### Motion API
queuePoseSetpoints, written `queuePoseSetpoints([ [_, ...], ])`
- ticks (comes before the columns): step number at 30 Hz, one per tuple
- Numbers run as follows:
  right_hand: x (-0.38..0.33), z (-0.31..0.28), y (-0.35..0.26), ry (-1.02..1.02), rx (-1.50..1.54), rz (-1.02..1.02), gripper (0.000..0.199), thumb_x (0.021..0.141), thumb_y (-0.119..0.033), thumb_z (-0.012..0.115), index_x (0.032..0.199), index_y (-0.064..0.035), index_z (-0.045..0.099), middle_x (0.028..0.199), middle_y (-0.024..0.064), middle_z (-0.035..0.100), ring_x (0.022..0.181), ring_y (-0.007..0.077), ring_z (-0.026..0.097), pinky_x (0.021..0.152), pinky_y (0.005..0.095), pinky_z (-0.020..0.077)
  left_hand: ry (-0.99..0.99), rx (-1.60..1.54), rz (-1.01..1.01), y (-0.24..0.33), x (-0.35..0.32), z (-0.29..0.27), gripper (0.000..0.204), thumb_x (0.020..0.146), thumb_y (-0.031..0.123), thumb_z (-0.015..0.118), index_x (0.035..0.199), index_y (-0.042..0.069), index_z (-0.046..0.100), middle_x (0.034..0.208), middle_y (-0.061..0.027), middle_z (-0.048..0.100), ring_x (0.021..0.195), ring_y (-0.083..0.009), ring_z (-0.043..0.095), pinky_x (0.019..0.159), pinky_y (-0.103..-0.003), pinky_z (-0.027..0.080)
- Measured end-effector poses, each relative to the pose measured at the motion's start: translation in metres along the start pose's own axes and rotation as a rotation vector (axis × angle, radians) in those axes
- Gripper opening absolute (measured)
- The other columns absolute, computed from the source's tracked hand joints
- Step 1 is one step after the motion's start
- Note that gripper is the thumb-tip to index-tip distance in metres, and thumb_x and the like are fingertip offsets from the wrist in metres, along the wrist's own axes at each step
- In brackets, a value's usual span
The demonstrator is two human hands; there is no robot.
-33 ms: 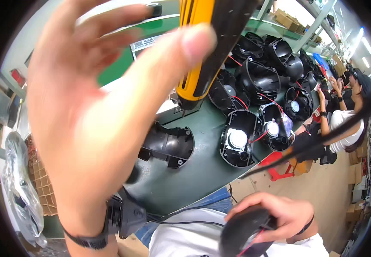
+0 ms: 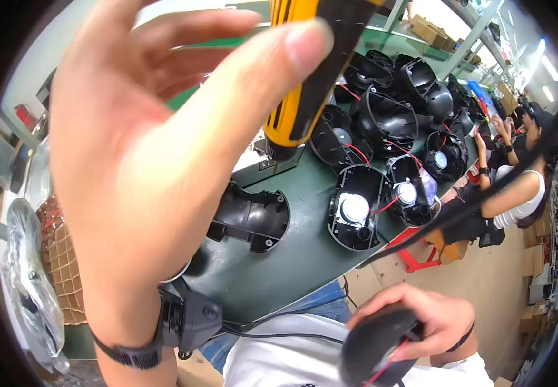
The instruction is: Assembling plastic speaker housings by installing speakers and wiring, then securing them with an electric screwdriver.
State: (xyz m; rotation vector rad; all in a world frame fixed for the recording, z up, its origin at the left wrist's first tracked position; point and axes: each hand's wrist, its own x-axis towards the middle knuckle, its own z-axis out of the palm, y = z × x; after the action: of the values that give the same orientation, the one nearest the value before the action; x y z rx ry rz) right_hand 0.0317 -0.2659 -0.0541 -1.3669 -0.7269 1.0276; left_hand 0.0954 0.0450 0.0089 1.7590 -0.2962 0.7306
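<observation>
My left hand is raised large at the upper left, fingers apart. Its thumb overlaps a yellow-and-black electric screwdriver that points downward; the other fingertips stop left of the tool, and I see no grip closed on it. Low at the right, in front of my white shirt, my right hand holds a black plastic speaker housing with a red wire on it. A curved black shell half lies on the green table under the screwdriver.
Several black housings crowd the table's far right; one near the edge has a white round speaker. A grey box stands behind the screwdriver tip. A black cable crosses the right side. Another person sits farther right.
My left hand's fingers have shifted right, nearer the screwdriver. My right hand and the housing have moved slightly right.
</observation>
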Motion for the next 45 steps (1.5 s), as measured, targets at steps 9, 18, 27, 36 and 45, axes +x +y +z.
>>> queuePoseSetpoints([
  [9, -0.074, 0.012, 0.001, 0.552, 0.616, -0.512, 0.08, 0.072, -0.008, 0.081, 0.139, 0.0043, 0.038, 0.123, 0.0406, 0.055, 0.101, 0.0565, 0.065, 0.083, 0.0633, 0.0574, -0.135, -0.061, 0.261, 0.026, 0.051, 0.046, 0.059, 0.084, 0.026, 0.082, 0.128, 0.002, 0.052, 0.114, -0.018, 0.065, 0.106, -0.028, 0.064, 0.091, -0.038, 0.052],
  [18, -0.073, -0.009, 0.043, 0.653, 0.864, -0.517, 0.057, 0.096, -0.003, 0.057, 0.148, -0.0005, 0.034, 0.135, 0.0259, 0.054, 0.122, 0.0483, 0.058, 0.098, 0.0725, 0.0473, -0.516, -0.924, -0.125, -0.022, 0.003, 0.056, 0.054, 0.099, 0.053, 0.054, 0.132, 0.011, 0.045, 0.104, -0.0177, 0.068, 0.097, -0.0291, 0.069, 0.093, -0.048, 0.055],
  [27, -0.042, -0.016, 0.052, 0.758, 0.629, -0.467, 0.072, 0.091, -0.002, 0.071, 0.149, 0.0024, 0.028, 0.14, 0.0134, 0.05, 0.129, 0.0201, 0.053, 0.111, 0.037, 0.0418, -0.018, -0.447, -0.334, 0.004, 0.034, 0.04, 0.082, 0.087, 0.087, 0.039, 0.104, 0.008, 0.055, 0.062, -0.0009, 0.049, 0.051, -0.0153, 0.054, 0.051, -0.033, 0.052],
  [36, 0.015, -0.021, 0.038, 0.651, 0.435, -0.271, 0.073, 0.094, -0.008, 0.07, 0.148, 0.0081, 0.023, 0.145, 0.0155, 0.044, 0.137, 0.0196, 0.043, 0.116, 0.037, 0.0331, 0.065, -0.365, -0.202, -0.056, 0.045, 0.048, 0.091, 0.075, 0.096, 0.038, 0.092, 0.008, 0.051, 0.061, -0.0022, 0.048, 0.049, -0.0164, 0.051, 0.048, -0.032, 0.047],
  [45, 0.024, -0.038, 0.033, 0.717, 0.458, -0.278, 0.074, 0.093, -0.005, 0.069, 0.149, 0.0073, 0.022, 0.145, 0.0156, 0.044, 0.137, 0.0199, 0.043, 0.117, 0.0371, 0.0326, 0.196, -0.383, -0.352, -0.043, 0.022, 0.049, 0.098, 0.07, 0.102, 0.03, 0.097, 0.009, 0.05, 0.056, -0.0022, 0.046, 0.042, -0.0166, 0.051, 0.045, -0.034, 0.051],
])
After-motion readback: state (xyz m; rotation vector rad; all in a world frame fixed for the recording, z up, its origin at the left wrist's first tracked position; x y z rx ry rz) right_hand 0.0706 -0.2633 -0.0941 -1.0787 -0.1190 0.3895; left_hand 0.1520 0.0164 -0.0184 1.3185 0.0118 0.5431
